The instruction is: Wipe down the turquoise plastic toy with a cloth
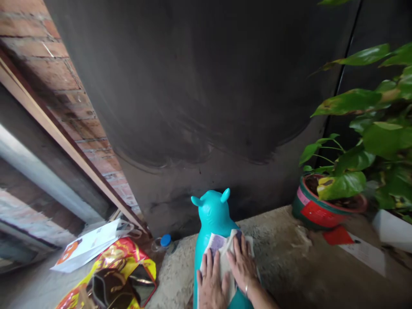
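A teal inflatable animal toy [213,214] with two small ears stands on the concrete floor, facing a dark wall. A pale cloth [221,246] lies across its back. My left hand [210,283] rests flat on the cloth, fingers spread. My right hand [243,266], with a ring on one finger, lies flat beside it on the same cloth, partly overlapping the left. Both palms press down on the cloth without gripping it.
A potted green plant in a red and green pot [318,208] stands at the right. A yellow and red bag [111,279], white paper [86,246] and a blue-capped bottle [165,241] lie at the left. A brick wall [58,73] rises at the left.
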`<move>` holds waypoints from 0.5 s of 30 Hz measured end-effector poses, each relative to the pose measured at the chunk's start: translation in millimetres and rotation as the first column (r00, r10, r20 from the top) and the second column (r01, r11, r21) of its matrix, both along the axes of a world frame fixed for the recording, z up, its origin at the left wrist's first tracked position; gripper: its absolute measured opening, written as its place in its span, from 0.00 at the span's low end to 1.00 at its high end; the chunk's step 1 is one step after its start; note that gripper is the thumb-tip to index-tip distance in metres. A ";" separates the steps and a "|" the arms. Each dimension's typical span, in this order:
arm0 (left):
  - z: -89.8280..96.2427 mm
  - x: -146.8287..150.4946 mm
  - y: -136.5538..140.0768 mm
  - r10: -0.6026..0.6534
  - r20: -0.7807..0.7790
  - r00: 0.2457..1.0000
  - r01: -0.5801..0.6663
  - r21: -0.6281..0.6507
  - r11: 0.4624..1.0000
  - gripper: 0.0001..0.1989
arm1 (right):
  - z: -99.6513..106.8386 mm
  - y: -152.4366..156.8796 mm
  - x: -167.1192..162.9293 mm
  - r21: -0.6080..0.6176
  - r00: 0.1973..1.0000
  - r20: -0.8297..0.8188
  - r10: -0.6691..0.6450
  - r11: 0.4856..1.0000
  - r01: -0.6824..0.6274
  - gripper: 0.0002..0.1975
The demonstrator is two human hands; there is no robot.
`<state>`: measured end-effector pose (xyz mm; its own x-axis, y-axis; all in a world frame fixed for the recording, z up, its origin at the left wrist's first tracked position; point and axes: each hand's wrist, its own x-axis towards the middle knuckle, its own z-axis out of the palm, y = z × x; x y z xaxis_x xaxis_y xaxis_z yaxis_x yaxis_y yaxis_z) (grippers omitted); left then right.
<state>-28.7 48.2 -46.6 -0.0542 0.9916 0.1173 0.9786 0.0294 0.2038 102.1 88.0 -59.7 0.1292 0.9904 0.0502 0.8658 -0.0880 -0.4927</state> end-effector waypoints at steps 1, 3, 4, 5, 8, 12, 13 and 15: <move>4.6 -0.9 6.8 0.028 0.017 0.999 -0.027 -0.039 0.999 0.27 | 7.1 12.0 -3.0 -0.002 1.000 0.001 -0.004 1.000 0.004 0.34; 14.6 -1.4 16.5 0.065 0.036 0.997 -0.062 -0.080 0.995 0.27 | 17.8 27.1 -8.0 0.004 1.000 0.002 -0.012 1.000 0.012 0.35; 19.3 -1.1 18.8 0.071 0.040 0.997 -0.067 -0.090 0.994 0.27 | 21.3 29.6 -9.8 0.006 1.000 0.002 -0.017 1.000 0.017 0.35; 23.3 -0.5 19.0 0.071 0.042 0.997 -0.066 -0.099 0.993 0.27 | 23.3 28.5 -11.1 0.008 1.000 0.004 -0.025 1.000 0.025 0.34; 26.1 1.1 7.4 0.096 0.033 0.995 -0.091 -0.125 0.988 0.27 | 17.8 5.2 -13.5 0.010 0.997 0.024 -0.074 0.997 0.074 0.33; 5.7 -2.5 -30.2 0.113 -0.011 0.994 -0.113 -0.059 0.992 0.26 | -19.6 -61.4 -13.8 0.173 0.979 0.179 -0.097 0.983 0.066 0.28; -1.1 -4.0 -40.5 0.106 -0.020 0.994 -0.107 -0.051 0.993 0.27 | -30.8 -79.5 -12.7 0.247 0.967 0.236 -0.093 0.968 0.032 0.26; -12.1 -6.3 -57.5 0.099 -0.030 0.995 -0.101 -0.068 0.993 0.29 | -47.7 -109.4 -8.8 0.358 0.939 0.328 -0.098 0.933 -0.027 0.22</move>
<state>-35.0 -9.3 -58.7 -0.1513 0.9872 0.0512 0.9750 0.1406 0.1719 93.2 -21.4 -107.4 0.0773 0.8944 0.4405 0.9840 0.0026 -0.1779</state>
